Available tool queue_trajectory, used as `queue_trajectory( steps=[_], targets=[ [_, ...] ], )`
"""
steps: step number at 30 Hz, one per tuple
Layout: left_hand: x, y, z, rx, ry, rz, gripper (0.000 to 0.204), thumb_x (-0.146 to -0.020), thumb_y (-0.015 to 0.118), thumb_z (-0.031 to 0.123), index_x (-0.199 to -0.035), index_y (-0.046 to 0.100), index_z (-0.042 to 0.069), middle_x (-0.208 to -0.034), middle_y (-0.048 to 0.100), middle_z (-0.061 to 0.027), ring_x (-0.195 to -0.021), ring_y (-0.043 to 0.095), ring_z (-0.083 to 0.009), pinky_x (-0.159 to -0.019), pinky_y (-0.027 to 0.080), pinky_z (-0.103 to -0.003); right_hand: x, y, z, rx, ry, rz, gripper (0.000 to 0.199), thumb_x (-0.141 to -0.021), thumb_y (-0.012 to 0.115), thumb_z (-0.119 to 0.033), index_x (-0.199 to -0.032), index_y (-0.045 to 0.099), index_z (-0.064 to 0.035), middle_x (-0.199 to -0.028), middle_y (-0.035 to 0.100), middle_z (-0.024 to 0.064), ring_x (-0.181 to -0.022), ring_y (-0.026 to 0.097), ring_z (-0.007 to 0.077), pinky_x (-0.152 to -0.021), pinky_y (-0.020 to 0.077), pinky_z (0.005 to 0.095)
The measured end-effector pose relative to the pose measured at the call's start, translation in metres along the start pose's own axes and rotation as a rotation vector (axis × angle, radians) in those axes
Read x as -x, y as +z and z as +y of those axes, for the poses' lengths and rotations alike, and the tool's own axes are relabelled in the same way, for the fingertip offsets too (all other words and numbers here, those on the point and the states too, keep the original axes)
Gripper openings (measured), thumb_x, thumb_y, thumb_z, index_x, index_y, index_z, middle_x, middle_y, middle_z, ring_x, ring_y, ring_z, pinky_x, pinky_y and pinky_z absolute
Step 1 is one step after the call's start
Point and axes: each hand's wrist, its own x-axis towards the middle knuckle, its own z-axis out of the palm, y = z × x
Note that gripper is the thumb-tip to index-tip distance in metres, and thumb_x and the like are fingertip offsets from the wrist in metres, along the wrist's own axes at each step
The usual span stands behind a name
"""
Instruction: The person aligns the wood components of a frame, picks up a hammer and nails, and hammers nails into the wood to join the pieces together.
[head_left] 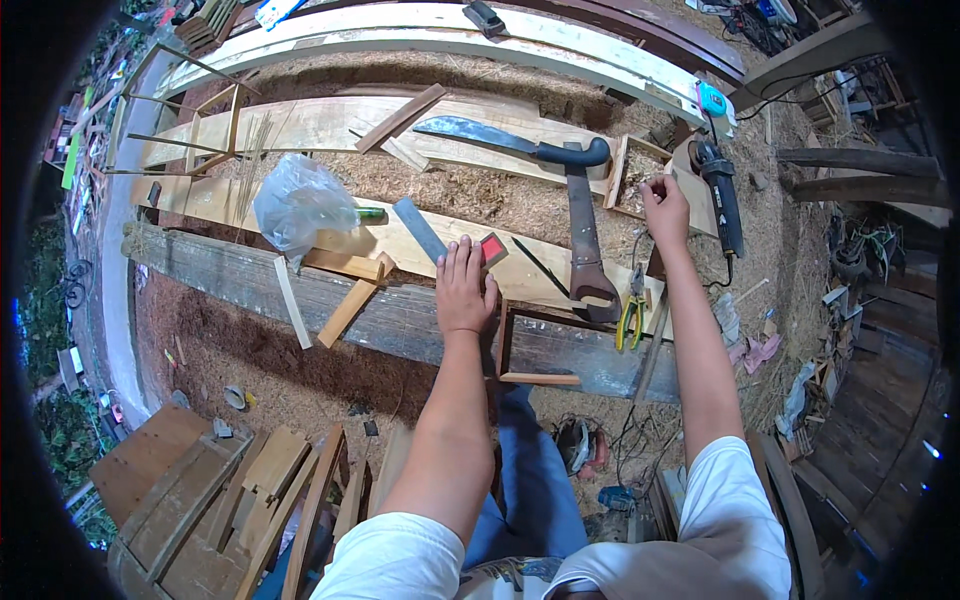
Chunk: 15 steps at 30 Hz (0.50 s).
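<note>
My left hand (463, 285) lies palm down, fingers stretched out, on the plank. Under and beside its fingertips is a try square, its grey metal blade (420, 231) pointing up left and its stock with a red inset (491, 249) showing at right. My right hand (666, 210) is curled with thumb and fingertips together, at the right edge of a small wooden box (620, 175) that holds small bits; whatever it pinches is too small to make out. Near that hand lie a handsaw (583, 225), yellow-handled pliers (631, 312) and an angle grinder (720, 195).
A machete (480, 132) lies across the far plank. A clear plastic bag (300, 205), a dark pencil-like stick (540, 265) and wood strips (350, 308) rest nearby. In front stands a wooden frame (540, 378). A turquoise tape measure (712, 98) sits far right; sawdust covers the ground.
</note>
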Motion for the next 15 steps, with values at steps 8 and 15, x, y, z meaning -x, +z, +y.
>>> queue_trajectory(
  steps=[8,15],
  targets=[
    [0.001,0.002,0.0,-0.028,-0.006,-0.022,0.061,-0.091,0.06,0.028,-0.148,0.05,0.01,-0.158,0.045,-0.012,-0.148,0.04,-0.0325,-0.124,0.027,-0.051,0.078,0.002,-0.018,-0.311,0.003,-0.004,0.011,-0.093,0.071,-0.011,-0.099,0.069,-0.0023,-0.084,0.07,0.004,-0.078,0.065,0.0124,-0.075,0.0515,0.0296],
    [0.001,0.001,0.001,-0.004,0.015,-0.009,0.06,-0.091,0.061,0.023,-0.148,0.05,0.008,-0.157,0.047,-0.0155,-0.147,0.041,-0.0374,-0.122,0.03,-0.052,0.098,-0.008,0.011,-0.278,0.092,0.038,0.015,-0.094,0.071,-0.012,-0.105,0.073,-0.0019,-0.088,0.072,0.0053,-0.082,0.065,0.0126,-0.077,0.0516,0.0293]
  ],
)
